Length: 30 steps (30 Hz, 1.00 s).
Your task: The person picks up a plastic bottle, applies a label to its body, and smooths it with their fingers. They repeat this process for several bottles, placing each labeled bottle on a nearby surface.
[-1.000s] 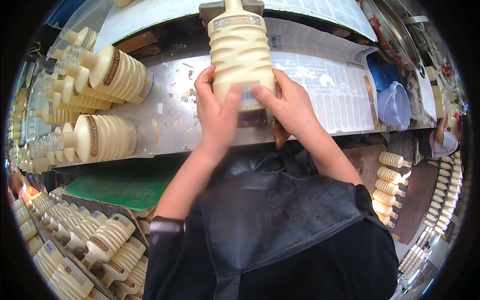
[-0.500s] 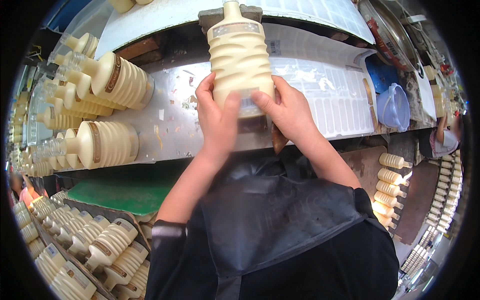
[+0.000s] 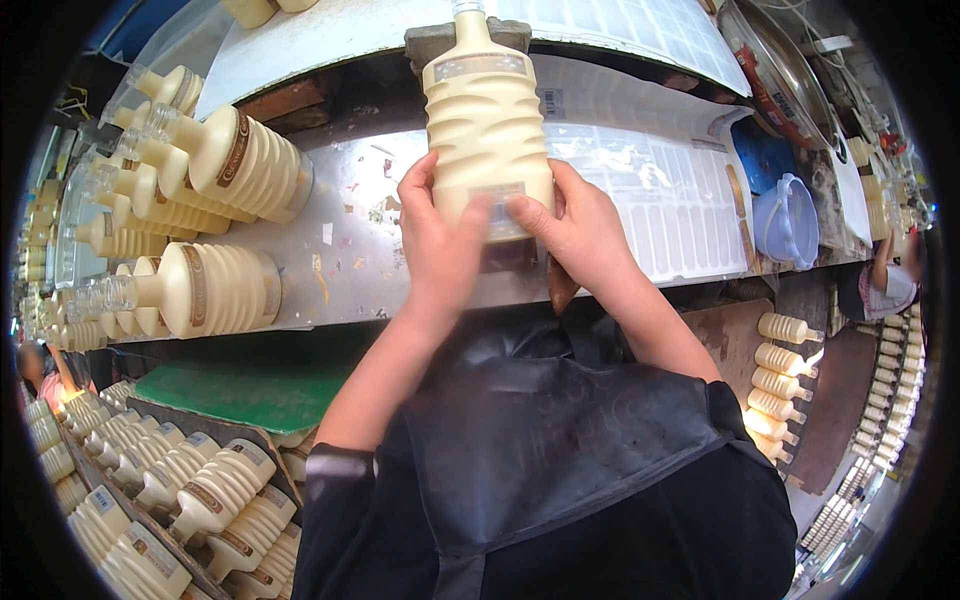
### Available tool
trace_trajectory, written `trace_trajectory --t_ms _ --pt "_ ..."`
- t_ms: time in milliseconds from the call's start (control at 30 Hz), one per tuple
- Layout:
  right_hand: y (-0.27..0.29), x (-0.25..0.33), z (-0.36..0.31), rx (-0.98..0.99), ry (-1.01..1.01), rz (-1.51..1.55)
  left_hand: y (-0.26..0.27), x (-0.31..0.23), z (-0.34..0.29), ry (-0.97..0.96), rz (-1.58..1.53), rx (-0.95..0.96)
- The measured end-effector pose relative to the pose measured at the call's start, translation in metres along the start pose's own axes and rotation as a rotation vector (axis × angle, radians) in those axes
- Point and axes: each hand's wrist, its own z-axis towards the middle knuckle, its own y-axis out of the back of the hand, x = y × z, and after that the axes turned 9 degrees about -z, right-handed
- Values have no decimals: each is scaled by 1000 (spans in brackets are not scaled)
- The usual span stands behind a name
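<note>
A cream-coloured ribbed bottle lies on its side in front of me, its clear neck pointing away and propped on a grey block. My left hand grips its near left side, and the left thumb, slightly blurred, presses on a small label near the base. On the other side my right hand holds the bottle, its thumb also on that label. Both hands are closed around the bottle. A brown pointed piece sits by the right wrist, partly hidden.
Clear label sheets cover the bench's right part. More cream bottles stand at the left on the metal bench, and crated bottles lie lower left. A blue bucket hangs right. Other people are at the edges.
The left thumb has slid slightly to the right across the small label. The bottle stays in both hands, and the whole view has shifted a little.
</note>
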Motion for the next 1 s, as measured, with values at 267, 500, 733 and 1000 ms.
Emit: trace_trajectory --t_ms 267,500,733,1000 --pt "0 1 3 -16 23 -70 -1 0 2 -31 81 -2" --pt "11 -6 0 151 -57 127 -3 -4 -11 -197 318 4" --pt "7 -14 1 171 14 131 14 4 -9 -149 117 118" --pt "0 -12 -2 101 -5 23 8 11 -8 -157 243 57"
